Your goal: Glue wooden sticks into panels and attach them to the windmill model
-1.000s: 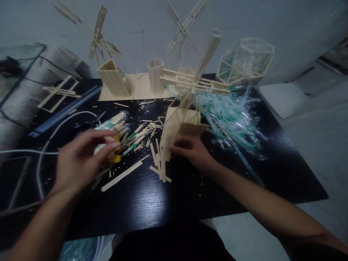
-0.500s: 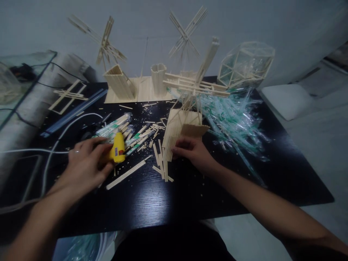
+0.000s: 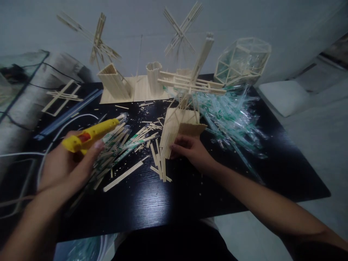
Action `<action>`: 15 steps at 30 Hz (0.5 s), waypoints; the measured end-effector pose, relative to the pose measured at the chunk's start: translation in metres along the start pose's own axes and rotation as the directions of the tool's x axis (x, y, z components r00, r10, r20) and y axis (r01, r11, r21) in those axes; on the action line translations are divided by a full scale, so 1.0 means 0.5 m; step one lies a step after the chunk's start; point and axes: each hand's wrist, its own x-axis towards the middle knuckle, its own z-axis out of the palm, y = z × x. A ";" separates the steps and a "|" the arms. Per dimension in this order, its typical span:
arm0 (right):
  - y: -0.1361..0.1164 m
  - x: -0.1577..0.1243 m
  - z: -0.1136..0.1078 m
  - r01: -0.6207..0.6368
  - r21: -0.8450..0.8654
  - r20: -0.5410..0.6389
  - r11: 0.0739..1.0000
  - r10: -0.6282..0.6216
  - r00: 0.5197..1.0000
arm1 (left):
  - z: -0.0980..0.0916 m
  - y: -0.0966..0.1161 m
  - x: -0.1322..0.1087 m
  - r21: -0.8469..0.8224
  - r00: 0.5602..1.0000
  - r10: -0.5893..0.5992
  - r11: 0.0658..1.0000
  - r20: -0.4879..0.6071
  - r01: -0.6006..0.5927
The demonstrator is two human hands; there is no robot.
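My left hand (image 3: 69, 163) is wrapped round a yellow hot glue gun (image 3: 94, 133), lifted over the left of the table with its nozzle pointing right. My right hand (image 3: 189, 150) is closed at the lower edge of a windmill model's base (image 3: 168, 132), made of thin wooden sticks; what its fingertips pinch is partly hidden. A short upright panel (image 3: 191, 129) of sticks stands on this base just behind the hand. Crossed windmill blades (image 3: 191, 85) rise above the base. Loose wooden sticks (image 3: 160, 163) lie to the left of my right hand.
Clear plastic wrappers (image 3: 231, 116) heap up at the right on the black table (image 3: 190, 203). Other stick models, with a triangular tower (image 3: 115, 85) and a round tower (image 3: 154, 79), stand along the back. A white cable (image 3: 61, 128) curves at the left. Packaged sticks (image 3: 119, 145) lie mid-left.
My left hand has picked up the glue gun from among the sticks and turned it so the nozzle points right. My right hand stays at the windmill base. The view has shifted slightly.
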 end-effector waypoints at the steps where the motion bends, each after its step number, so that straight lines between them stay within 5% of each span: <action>1: 0.000 0.000 0.000 0.000 0.001 0.001 1.000 0.000 1.000 | 0.010 0.015 0.001 -0.074 0.997 -0.082 0.994 0.017 0.083; 4: 0.000 -0.001 0.000 -0.004 0.006 0.013 1.000 0.004 1.000 | 0.041 0.057 0.007 -0.358 0.988 -0.111 0.923 0.105 0.142; 7: -0.002 -0.002 0.001 0.002 0.010 0.028 1.000 -0.003 1.000 | 0.067 0.073 0.016 -0.409 0.966 -0.054 0.899 0.252 0.157; 11: -0.006 -0.002 0.000 0.013 0.013 0.032 1.000 -0.014 0.999 | 0.088 0.047 0.019 -0.423 0.886 -0.011 0.876 0.464 0.232; 15: -0.003 0.001 -0.001 0.004 0.058 0.025 0.998 -0.005 1.000 | 0.097 0.014 0.012 -0.559 0.863 0.044 0.778 0.503 0.286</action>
